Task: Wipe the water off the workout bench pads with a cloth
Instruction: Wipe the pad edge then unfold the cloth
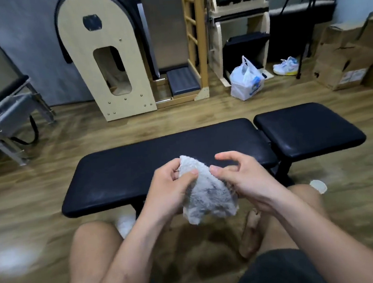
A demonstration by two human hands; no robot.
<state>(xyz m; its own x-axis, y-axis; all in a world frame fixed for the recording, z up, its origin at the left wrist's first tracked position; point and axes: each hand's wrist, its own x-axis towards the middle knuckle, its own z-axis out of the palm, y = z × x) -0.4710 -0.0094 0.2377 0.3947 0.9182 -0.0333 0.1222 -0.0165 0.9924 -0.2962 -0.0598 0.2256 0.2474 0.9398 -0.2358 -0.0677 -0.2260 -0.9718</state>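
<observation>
1. The cloth (208, 191), white and fluffy with grey smudges, is held in the air between both hands, in front of the near edge of the bench's long pad (137, 164).
2. The left hand (171, 184) pinches the cloth's upper left part, thumb on the front and curled fingers behind.
3. The right hand (241, 172) grips the right edge: its thumb presses on the fabric, which passes under the palm, while the index and middle fingers are bent and lifted off.
4. Both forearms reach forward from the bottom of the view, over bare knees.
5. The cloth narrows to a point at the top and widens downward, so its long axis runs from the pad toward the person.
6. The black long pad lies left to right across the view, with the short pad (307, 129) at its right end across a narrow gap.
7. Beyond, on the wooden floor (50, 200), sit a white plastic bag (245, 78) with blue print too blurred to read, a white sneaker (286, 66), and cardboard boxes (341, 58) whose label is illegible.
</observation>
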